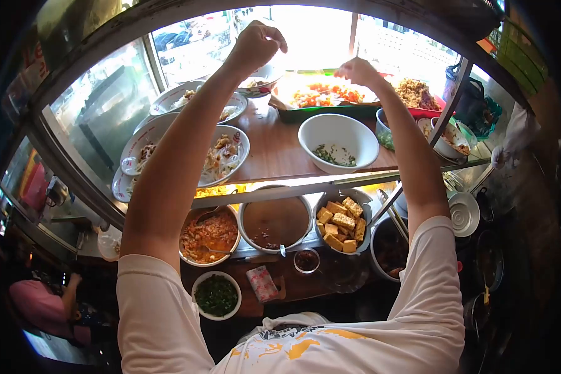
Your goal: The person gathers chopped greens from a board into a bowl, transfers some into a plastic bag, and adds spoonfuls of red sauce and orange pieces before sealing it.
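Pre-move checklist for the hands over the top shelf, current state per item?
1. Left hand over the small bowl at the back of the shelf: ok, it hangs right above it.
2. Left fingers pinched together: ok; what they hold, if anything: cannot tell.
3. Right hand at the tray of orange and white food: ok, it sits at the tray's right end; contact cannot tell.
4. White bowl with chopped greens upright, apart from both hands: ok.
5. Noodle bowls on the shelf's left side: ok, filled, partly hidden under the left forearm.
6. Lower row pots, tofu pot included, out from under the arms: ok.
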The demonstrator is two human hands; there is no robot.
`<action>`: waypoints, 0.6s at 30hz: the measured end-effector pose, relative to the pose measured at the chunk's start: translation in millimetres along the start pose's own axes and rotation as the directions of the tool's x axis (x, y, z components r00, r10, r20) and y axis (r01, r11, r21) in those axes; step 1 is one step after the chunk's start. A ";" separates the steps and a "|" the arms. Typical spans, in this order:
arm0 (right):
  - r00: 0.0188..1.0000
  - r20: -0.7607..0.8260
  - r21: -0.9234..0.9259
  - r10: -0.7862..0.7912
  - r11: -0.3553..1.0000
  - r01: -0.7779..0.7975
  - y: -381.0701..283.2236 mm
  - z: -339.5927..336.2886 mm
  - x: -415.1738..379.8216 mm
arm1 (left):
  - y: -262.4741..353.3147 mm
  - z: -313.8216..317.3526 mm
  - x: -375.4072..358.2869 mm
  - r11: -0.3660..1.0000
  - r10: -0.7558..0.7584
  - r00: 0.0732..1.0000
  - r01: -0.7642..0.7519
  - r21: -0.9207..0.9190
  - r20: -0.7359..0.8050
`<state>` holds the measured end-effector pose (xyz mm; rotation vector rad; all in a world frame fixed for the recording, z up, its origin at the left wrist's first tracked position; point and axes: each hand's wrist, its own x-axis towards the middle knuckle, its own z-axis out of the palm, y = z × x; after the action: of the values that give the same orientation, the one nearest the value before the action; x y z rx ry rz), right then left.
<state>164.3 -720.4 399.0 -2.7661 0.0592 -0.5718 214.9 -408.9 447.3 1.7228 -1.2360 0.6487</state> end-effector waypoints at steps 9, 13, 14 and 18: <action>0.913 0.170 -0.452 0.370 0.853 -0.262 49.5 60.1 18.7 | 5.1 32.8 14.7 0.945 -0.228 0.954 0.168 0.279 0.197; 0.929 0.184 -0.440 0.322 0.872 -0.215 29.6 37.7 13.4 | -1.3 42.2 21.3 0.908 -0.309 0.940 0.248 0.338 0.142; 0.962 0.101 -0.415 0.253 0.890 -0.191 27.0 34.3 13.6 | 2.2 37.3 17.8 0.906 -0.299 0.934 0.215 0.364 0.194; 0.983 -0.106 -0.413 0.152 0.892 -0.182 -3.4 22.8 2.9 | -6.0 42.5 19.8 0.899 -0.316 0.897 0.180 0.398 0.309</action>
<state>175.9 -710.7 381.3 -3.1090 0.4892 -0.6782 224.3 -454.8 441.4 2.3544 -1.1559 0.4224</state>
